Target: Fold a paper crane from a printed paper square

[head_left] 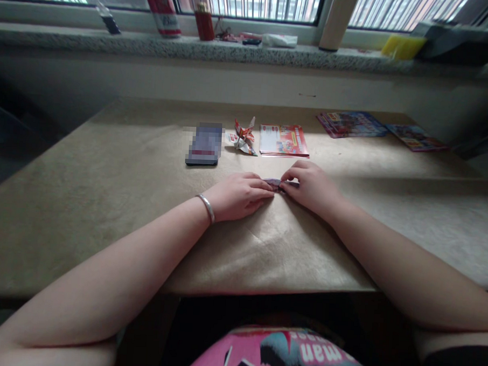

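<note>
A small, narrow piece of folded paper (273,182), dark and purplish, lies between my hands on the table. My left hand (243,196), with a silver bangle at the wrist, is closed with its fingertips on the paper's left part and hides some of it. From the other side, my right hand (313,187) pinches the paper between thumb and fingers. Just beyond them sits a folded paper crane (244,135) in orange, red and white. To its right is a stack of printed paper sheets (285,140); to its left lies a phone (206,143), its screen blurred.
Colourful printed sheets (349,124) lie at the back right of the beige-covered table (106,198). On the stone windowsill (241,53) stand a red-and-white can (164,11), a red holder (204,24), a yellow item (402,47) and other small things.
</note>
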The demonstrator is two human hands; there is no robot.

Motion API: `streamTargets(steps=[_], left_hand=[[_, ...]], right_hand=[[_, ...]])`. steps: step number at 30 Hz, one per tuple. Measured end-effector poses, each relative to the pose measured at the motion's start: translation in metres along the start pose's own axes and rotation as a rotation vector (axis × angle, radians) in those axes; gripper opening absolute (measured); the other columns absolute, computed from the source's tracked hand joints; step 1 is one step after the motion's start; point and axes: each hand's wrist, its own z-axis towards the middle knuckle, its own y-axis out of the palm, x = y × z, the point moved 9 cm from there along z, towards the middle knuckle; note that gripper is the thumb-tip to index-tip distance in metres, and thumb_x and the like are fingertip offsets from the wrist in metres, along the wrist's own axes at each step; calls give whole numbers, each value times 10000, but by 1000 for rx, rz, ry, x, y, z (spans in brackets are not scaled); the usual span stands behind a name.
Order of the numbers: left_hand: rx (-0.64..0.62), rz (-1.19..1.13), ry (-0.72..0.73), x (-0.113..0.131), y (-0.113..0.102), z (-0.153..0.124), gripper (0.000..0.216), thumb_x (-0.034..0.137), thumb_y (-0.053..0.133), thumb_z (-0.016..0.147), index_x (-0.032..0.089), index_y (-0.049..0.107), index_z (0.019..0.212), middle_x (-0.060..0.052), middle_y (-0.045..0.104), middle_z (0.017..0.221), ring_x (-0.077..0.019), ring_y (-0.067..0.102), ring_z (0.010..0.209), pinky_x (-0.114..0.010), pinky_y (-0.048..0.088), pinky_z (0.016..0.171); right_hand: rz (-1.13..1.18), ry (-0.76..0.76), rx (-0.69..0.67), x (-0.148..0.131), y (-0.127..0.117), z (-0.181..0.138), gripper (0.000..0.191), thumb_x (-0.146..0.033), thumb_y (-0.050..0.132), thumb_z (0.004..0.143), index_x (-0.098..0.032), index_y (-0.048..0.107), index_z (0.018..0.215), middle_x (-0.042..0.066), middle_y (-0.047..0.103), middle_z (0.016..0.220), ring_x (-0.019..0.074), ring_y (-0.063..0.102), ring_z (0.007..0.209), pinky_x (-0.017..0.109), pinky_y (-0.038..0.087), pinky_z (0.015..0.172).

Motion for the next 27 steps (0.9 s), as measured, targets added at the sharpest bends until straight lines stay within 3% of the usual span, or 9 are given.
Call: streamTargets(steps=[3, 6, 9, 16, 21, 27], left_hand=[[48, -8, -68, -5, -5, -1, 257, 170, 530, 877, 194, 689, 1077, -61, 717, 1041, -175, 641, 943, -307, 522, 864], [144, 70, -213, -23, -15, -5, 204, 166, 529, 865, 185, 696, 981, -62, 695, 938, -163, 628, 825, -286, 510, 750], [181, 120, -257, -35, -18, -7, 171, 174, 539, 864, 182, 690, 942, -76, 678, 976, -186, 613, 871, -320, 497, 787], [80, 43, -164, -35, -2, 2, 203, 152, 509, 886, 189, 680, 990, -62, 696, 987, -182, 610, 899, -313, 479, 811], [121, 34, -165, -31, -4, 4, 177, 204, 527, 882, 178, 677, 973, -76, 679, 989, -180, 601, 882, -306, 477, 797], [136, -12, -138, -28, -3, 6, 172, 212, 530, 903, 197, 692, 958, -38, 707, 919, -160, 602, 835, -281, 468, 787]], right_hand=[[-21, -50, -9, -3, 0, 2, 149, -282, 616, 836, -198, 727, 784, 75, 682, 839, 217, 585, 845, 339, 437, 757], [92, 22, -64, 8, 6, 5, 114, -275, 652, 811, -204, 741, 798, 49, 691, 772, 182, 581, 741, 310, 434, 688], [222, 102, -107, 19, 11, 6, 82, -265, 683, 779, -208, 727, 818, 18, 691, 748, 144, 557, 656, 272, 413, 618], [362, 125, -80, 26, 12, 8, 208, -393, 696, 757, -196, 643, 717, -4, 647, 683, 127, 522, 620, 255, 397, 584], [371, 90, -94, 25, 16, 9, 112, -297, 657, 776, -209, 725, 788, 2, 693, 728, 129, 558, 634, 260, 419, 612], [333, -135, -113, -1, 15, 7, 171, -196, 574, 837, -228, 740, 859, 20, 739, 881, 164, 636, 846, 303, 480, 795]])
